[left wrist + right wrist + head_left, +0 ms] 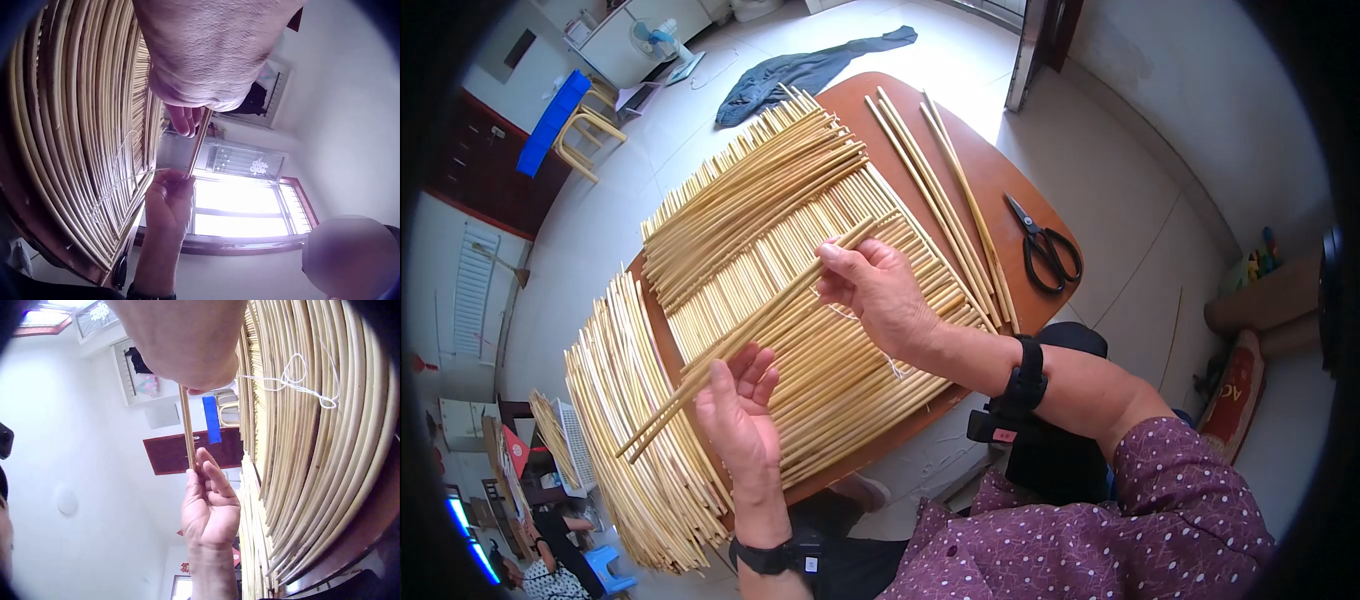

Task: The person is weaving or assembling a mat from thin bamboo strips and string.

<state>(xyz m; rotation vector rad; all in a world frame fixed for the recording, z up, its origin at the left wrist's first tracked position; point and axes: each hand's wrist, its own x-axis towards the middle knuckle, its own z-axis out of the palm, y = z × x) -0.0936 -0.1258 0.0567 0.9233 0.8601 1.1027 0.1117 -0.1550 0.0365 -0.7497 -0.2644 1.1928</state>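
My right hand pinches a pair of long yellow reed stalks near their upper end, between thumb and fingertips. They slant down to the left above a row of reeds laid side by side on the table. My left hand is palm up with loosely bent fingers, and the stalks pass between its thumb and fingers. A thin white string lies looped over the laid reeds; in the left wrist view it runs up to the right hand.
A bundle of loose reeds lies across the far end of the mat. Several single reeds and black-handled scissors are on the brown table. More reeds stand at the left. Dark cloth covers part of the floor.
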